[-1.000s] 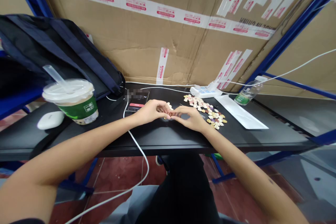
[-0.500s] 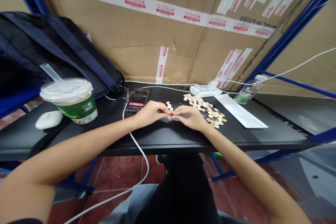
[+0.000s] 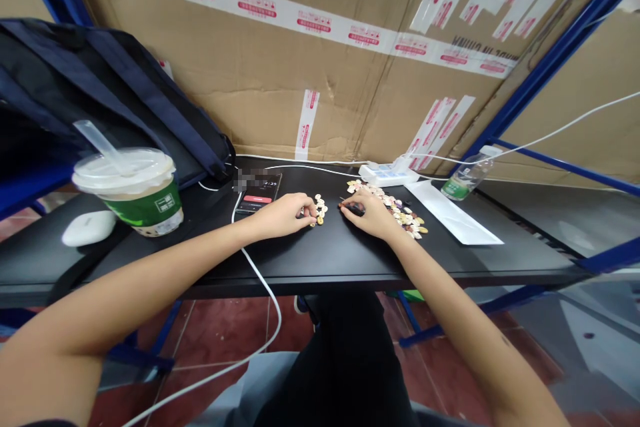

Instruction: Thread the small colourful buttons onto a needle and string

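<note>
Your black table (image 3: pixel 295 260) stands against a cardboard box (image 3: pixel 240 107) striped with printed tape, above a red tiled floor (image 3: pixel 230 327). A drink cup (image 3: pixel 145 203) and backpack (image 3: pixel 150 100) sit left; a power strip (image 3: pixel 387 176), white strip (image 3: pixel 457 215) and bottle (image 3: pixel 463 183) sit right. Small pieces lie in 2 groups: a little cluster (image 3: pixel 321 201) at your left hand (image 3: pixel 287 215), and a larger heap (image 3: pixel 413 221) partly covered by your right hand (image 3: pixel 376 217). Both hands curl with fingertips close together; I cannot tell whether either pinches anything. Something dark under your right fingers is unclear. The left edge cuts off the backpack; the phone (image 3: pixel 257 199) is partly blurred.
</note>
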{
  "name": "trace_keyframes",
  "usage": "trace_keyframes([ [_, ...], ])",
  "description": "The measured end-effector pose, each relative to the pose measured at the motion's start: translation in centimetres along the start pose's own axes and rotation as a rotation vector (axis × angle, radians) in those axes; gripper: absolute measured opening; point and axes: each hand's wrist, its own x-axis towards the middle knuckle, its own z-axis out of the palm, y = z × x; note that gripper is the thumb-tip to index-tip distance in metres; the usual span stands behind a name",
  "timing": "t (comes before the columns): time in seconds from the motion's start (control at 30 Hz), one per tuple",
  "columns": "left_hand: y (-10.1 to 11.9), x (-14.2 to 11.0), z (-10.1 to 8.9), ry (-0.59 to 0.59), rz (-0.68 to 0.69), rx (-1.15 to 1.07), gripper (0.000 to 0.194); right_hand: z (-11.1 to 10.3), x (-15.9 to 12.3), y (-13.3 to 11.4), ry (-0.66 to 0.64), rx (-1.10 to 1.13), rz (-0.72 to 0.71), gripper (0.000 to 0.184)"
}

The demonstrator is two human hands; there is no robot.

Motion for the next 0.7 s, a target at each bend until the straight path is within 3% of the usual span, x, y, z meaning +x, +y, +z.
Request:
trace_keyframes([
  [0.17, -0.5, 0.0, 0.4, -0.059, -0.038, -0.031, 0.013, 0.2, 0.0, 0.5, 0.059, -0.079, 0.011, 0.021],
  [0.3, -0.2, 0.0, 0.2, -0.09, -0.015, -0.033, 0.014, -0.2, 0.0, -0.6, 0.091, -0.02, -0.111, 0.017],
  [0.5, 0.4, 0.0, -0.1, -0.091, -0.059, -0.072, 0.012, -0.4, -0.3, -3.5, -0.16, 0.205, -0.27, 0.02],
  [0.7, 0.2, 0.2, -0.1, -0.063, -0.137, -0.195, 0.017, 0.4, -0.4, -4.1, -0.215, 0.243, -0.341, 0.019],
])
